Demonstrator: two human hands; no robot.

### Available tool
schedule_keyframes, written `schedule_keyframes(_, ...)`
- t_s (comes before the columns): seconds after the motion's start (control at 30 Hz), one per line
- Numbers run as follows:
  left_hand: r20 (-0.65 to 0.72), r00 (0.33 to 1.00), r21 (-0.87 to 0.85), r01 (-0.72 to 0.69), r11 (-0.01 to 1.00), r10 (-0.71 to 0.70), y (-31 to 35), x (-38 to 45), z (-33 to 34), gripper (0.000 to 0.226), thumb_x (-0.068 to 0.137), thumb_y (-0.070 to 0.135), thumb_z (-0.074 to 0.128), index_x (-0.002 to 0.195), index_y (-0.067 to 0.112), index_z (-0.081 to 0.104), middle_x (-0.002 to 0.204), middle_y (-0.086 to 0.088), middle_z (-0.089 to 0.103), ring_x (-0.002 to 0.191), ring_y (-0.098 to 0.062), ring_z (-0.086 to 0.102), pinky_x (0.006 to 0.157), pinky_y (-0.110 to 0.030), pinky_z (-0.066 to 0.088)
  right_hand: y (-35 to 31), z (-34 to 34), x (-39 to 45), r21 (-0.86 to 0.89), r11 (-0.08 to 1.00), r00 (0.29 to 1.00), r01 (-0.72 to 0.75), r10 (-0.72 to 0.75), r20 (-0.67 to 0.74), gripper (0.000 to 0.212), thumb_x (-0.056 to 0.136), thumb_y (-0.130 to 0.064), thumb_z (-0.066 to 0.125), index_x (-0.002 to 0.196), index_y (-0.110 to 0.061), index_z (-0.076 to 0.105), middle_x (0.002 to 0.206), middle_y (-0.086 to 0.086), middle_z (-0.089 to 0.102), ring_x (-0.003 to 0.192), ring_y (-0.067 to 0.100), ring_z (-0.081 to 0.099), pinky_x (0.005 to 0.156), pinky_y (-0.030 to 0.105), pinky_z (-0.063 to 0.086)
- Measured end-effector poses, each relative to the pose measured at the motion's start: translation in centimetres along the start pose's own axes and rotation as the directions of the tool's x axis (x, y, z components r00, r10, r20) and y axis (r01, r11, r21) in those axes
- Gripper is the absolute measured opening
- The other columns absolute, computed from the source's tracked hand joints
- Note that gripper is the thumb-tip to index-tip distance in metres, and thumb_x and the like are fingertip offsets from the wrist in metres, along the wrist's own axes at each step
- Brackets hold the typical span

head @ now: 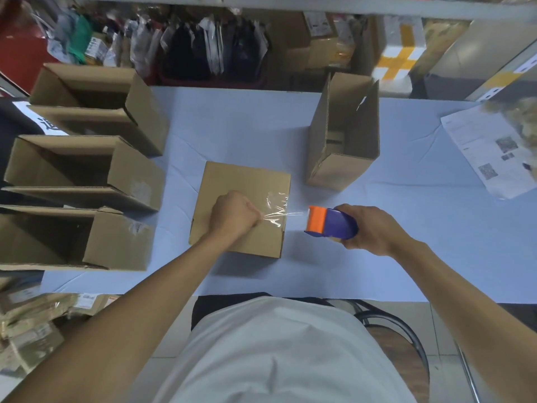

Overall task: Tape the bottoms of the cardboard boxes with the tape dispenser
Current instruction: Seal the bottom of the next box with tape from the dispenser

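Note:
A small cardboard box [232,187] lies bottom-up in the middle of the table. My left hand [234,213] rests on it with curled fingers and pinches the end of a strip of clear tape [277,213]. The tape stretches, crumpled, across the box's right edge to the blue and orange tape dispenser [329,223]. My right hand [374,229] grips the dispenser just right of the box, above the table.
Three open boxes lie on their sides at the left [96,109] [78,170] [72,239]. Another open box [345,135] stands at the back right. Printed sheets [488,152] lie at the right edge. Parcels fill the shelf behind the light blue table [377,271].

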State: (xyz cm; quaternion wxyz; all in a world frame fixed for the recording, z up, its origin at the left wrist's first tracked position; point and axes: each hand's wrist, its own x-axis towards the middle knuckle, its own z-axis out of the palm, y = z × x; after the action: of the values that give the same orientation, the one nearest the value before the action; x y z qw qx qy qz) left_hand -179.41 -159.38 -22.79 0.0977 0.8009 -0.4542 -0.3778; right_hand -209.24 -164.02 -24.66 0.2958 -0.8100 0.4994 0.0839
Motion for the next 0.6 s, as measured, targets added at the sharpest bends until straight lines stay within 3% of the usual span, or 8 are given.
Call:
schedule_keyframes(0.1, -0.087, 0.995, 0.463, -0.01, 0.886, 0.057, 0.4, 0.4, -0.4, 0.049, 0.075, 0.055, 0.073, 0.063, 0.015, 0.048, 0.067, -0.001, 0.049, 0.074, -0.027, 0.054, 0.062, -0.03, 0.04, -0.5, 0.5, 0.7, -0.033, 0.999, 0.998, -0.024, 0.026, 0.05, 0.066, 0.065, -0.029, 0.084, 0.122, -0.034, 0.051, 0.103, -0.011, 0.064, 0.087, 0.015, 0.06, 0.072, 0.028, 0.051)
schedule_keyframes(0.17, -0.073, 0.985, 0.591, -0.082, 0.803, 0.155, 0.6, 0.8, -0.9, 0.048, 0.076, 0.055, 0.07, 0.066, 0.017, 0.044, 0.072, -0.004, 0.053, 0.072, -0.026, 0.049, 0.062, -0.03, 0.038, -1.0, 0.7, 1.2, -0.055, 0.998, 0.996, -0.036, 0.04, 0.077, 0.065, 0.066, -0.029, 0.083, 0.122, -0.032, 0.05, 0.104, -0.009, 0.065, 0.089, 0.016, 0.06, 0.074, 0.03, 0.053)
schedule_keyframes(0.23, 0.09, 0.919, 0.549, -0.366, 0.751, 0.383, 0.8, 1.1, -0.3, 0.022, 0.085, 0.031, 0.064, 0.08, 0.016, 0.05, 0.094, -0.008, 0.063, 0.084, -0.028, 0.054, 0.07, -0.035, 0.047, -1.9, 1.0, 1.8, -0.11, 0.993, 0.994, -0.036, 0.047, 0.094, 0.063, 0.066, -0.031, 0.082, 0.122, -0.031, 0.05, 0.105, -0.007, 0.065, 0.09, 0.017, 0.06, 0.074, 0.033, 0.055)
schedule_keyframes(0.27, 0.206, 0.841, 0.462, -0.534, 0.708, 0.501, 0.9, 1.1, 0.1, 0.009, 0.089, 0.021, 0.059, 0.093, 0.014, 0.055, 0.108, -0.009, 0.06, 0.098, -0.03, 0.053, 0.081, -0.037, 0.048, -2.5, 1.1, 2.2, -0.134, 0.99, 0.994, -0.037, 0.051, 0.101, 0.062, 0.066, -0.031, 0.081, 0.121, -0.03, 0.05, 0.105, -0.006, 0.065, 0.09, 0.017, 0.06, 0.073, 0.033, 0.055)
schedule_keyframes(0.33, 0.383, 0.708, 0.323, -0.705, 0.632, 0.594, 0.9, 1.1, 0.8, 0.026, 0.095, 0.016, 0.052, 0.121, 0.018, 0.058, 0.125, -0.009, 0.048, 0.116, -0.028, 0.042, 0.093, -0.035, 0.038, -3.9, 1.2, 3.2, -0.159, 0.985, 0.987, -0.071, 0.093, 0.133, 0.055, 0.065, -0.034, 0.079, 0.113, -0.029, 0.052, 0.099, -0.005, 0.065, 0.083, 0.017, 0.059, 0.067, 0.03, 0.051)
schedule_keyframes(0.4, 0.413, 0.65, 0.383, -0.759, 0.527, 0.637, 0.7, 1.3, 1.2, 0.033, 0.094, 0.015, 0.051, 0.122, 0.03, 0.059, 0.111, -0.004, 0.042, 0.104, -0.022, 0.038, 0.084, -0.033, 0.039, -5.2, 0.9, 3.8, -0.221, 0.965, 0.962, -0.144, 0.189, 0.199, 0.041, 0.061, -0.037, 0.076, 0.094, -0.027, 0.054, 0.086, -0.002, 0.062, 0.07, 0.018, 0.057, 0.058, 0.026, 0.044)
schedule_keyframes(0.47, 0.422, 0.644, 0.465, -0.758, 0.458, 0.638, 0.7, 1.3, 1.7, 0.033, 0.091, 0.015, 0.05, 0.117, 0.033, 0.059, 0.1, 0.002, 0.032, 0.094, -0.018, 0.03, 0.073, -0.032, 0.034, -5.5, 1.1, 3.7, -0.267, 0.946, 0.941, -0.186, 0.25, 0.229, 0.034, 0.061, -0.037, 0.073, 0.086, -0.024, 0.054, 0.079, 0.0, 0.058, 0.065, 0.019, 0.055, 0.053, 0.025, 0.039)
schedule_keyframes(0.6, 0.342, 0.738, 0.426, -0.673, 0.604, 0.581, 2.1, 0.9, 2.6, 0.017, 0.092, 0.021, 0.05, 0.103, 0.028, 0.06, 0.096, 0.002, 0.032, 0.098, -0.02, 0.037, 0.079, -0.034, 0.036, -4.7, 1.0, 2.3, -0.193, 0.97, 0.978, -0.148, 0.173, 0.119, 0.048, 0.064, -0.038, 0.076, 0.107, -0.028, 0.055, 0.089, -0.004, 0.064, 0.078, 0.02, 0.061, 0.068, 0.032, 0.054)
